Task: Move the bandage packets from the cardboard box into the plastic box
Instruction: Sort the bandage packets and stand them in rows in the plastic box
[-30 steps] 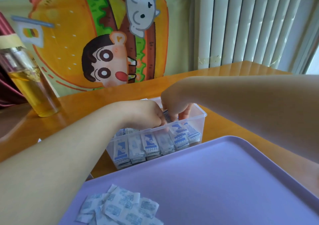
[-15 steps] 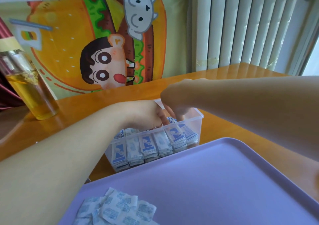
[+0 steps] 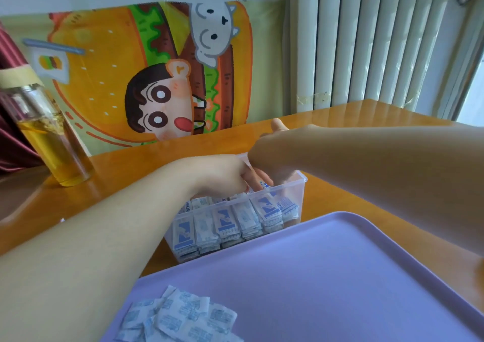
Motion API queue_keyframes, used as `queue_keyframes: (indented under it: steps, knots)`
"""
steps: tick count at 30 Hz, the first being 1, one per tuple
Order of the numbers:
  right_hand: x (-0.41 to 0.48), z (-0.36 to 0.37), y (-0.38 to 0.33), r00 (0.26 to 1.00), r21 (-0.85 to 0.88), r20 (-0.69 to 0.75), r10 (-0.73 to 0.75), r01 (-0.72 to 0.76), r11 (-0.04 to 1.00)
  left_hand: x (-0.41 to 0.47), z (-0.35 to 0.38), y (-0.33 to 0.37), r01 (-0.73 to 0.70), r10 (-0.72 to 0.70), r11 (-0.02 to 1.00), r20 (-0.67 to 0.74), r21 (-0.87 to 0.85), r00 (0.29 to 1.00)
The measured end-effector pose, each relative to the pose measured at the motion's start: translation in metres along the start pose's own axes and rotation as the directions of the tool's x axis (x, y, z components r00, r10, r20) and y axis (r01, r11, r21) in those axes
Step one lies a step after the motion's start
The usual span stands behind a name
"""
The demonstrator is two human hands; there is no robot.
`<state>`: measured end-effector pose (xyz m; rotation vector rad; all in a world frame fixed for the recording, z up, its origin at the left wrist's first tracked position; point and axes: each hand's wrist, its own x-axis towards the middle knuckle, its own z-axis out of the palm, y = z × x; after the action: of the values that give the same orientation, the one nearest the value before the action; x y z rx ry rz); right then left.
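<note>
Behind the orange desk hangs a big burger picture. A bottle of yellow drink stands at the left edge. The clear plastic box sits mid-desk, full of bandage packets in rows. The left hand and right hand dip inside it; their fingertips are hidden, so each grip cannot be told. More loose packets lie on a purple tray at the near edge.

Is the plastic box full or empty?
Nearly full: stacked bandage packets reach the plastic box rim; its far side is hidden.
</note>
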<state>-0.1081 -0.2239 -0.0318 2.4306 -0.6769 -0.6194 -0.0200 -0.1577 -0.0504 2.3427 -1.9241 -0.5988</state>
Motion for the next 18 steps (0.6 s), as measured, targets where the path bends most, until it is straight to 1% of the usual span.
queue_keyframes:
  steps: [1, 3, 4, 5, 7, 8, 9, 10, 11, 12, 13, 14, 15, 16, 18]
  knots:
    - [-0.002, 0.0, 0.002, 1.0, 0.024, -0.028, 0.013, -0.013, 1.0, -0.005, -0.002, 0.0, -0.007, 0.006, 1.0, -0.044, -0.024, 0.999]
    - [-0.022, -0.005, 0.006, 0.982, 0.076, -0.185, 0.044, -0.03, 0.997, -0.02, -0.006, -0.001, -0.03, 0.022, 0.999, -0.163, -0.044, 0.986]
    - [-0.029, -0.005, 0.007, 0.957, 0.126, -0.286, 0.044, -0.008, 0.992, -0.027, -0.008, -0.002, -0.038, 0.025, 0.998, -0.227, -0.052, 0.973]
    - [-0.039, -0.006, 0.006, 0.917, 0.206, -0.395, 0.05, 0.035, 0.978, -0.04, -0.009, -0.002, -0.043, 0.021, 0.997, -0.292, -0.07, 0.956]
    - [-0.055, -0.007, 0.002, 0.854, 0.377, -0.506, 0.125, 0.089, 0.922, -0.061, -0.01, -0.004, -0.073, 0.032, 0.993, -0.399, -0.088, 0.916]
    - [-0.062, -0.007, 0.001, 0.828, 0.425, -0.543, 0.141, 0.126, 0.897, -0.068, -0.012, -0.003, -0.105, 0.058, 0.991, -0.425, -0.088, 0.903]
    - [-0.074, -0.009, -0.01, 0.818, 0.451, -0.56, 0.127, 0.173, 0.876, -0.086, -0.008, -0.006, -0.109, 0.055, 0.989, -0.434, -0.101, 0.899]
    - [-0.084, -0.009, -0.016, 0.824, 0.486, -0.554, 0.119, 0.204, 0.85, -0.094, -0.007, -0.007, -0.119, 0.062, 0.986, -0.413, -0.113, 0.909]
    - [-0.094, -0.007, -0.027, 0.841, 0.542, -0.531, 0.106, 0.24, 0.805, -0.107, -0.002, -0.011, -0.091, 0.041, 0.989, -0.368, -0.12, 0.929]
    - [-0.101, -0.004, -0.041, 0.86, 0.586, -0.505, 0.079, 0.274, 0.762, -0.121, 0.006, -0.017, -0.055, 0.017, 0.992, -0.307, -0.115, 0.952]
    - [-0.106, 0.0, -0.056, 0.876, 0.606, -0.48, 0.054, 0.287, 0.742, -0.139, 0.013, -0.023, 0.002, -0.017, 0.998, -0.237, -0.064, 0.971]
    - [-0.107, 0.008, -0.064, 0.913, 0.629, -0.408, 0.033, 0.254, 0.735, -0.139, 0.02, -0.028, 0.04, -0.038, 0.999, -0.15, 0.011, 0.988]
    - [-0.109, 0.013, -0.08, 0.943, 0.645, -0.332, -0.01, 0.235, 0.727, -0.157, 0.031, -0.034, 0.091, -0.083, 0.992, -0.087, 0.09, 0.993]
    - [-0.108, 0.019, -0.09, 0.971, 0.669, -0.233, -0.049, 0.197, 0.717, -0.161, 0.041, -0.038, 0.109, -0.103, 0.982, -0.042, 0.155, 0.994]
    - [-0.108, 0.025, -0.111, 0.985, 0.699, -0.131, -0.112, 0.171, 0.694, -0.18, 0.064, -0.043, 0.13, -0.124, 0.978, -0.042, 0.161, 0.991]
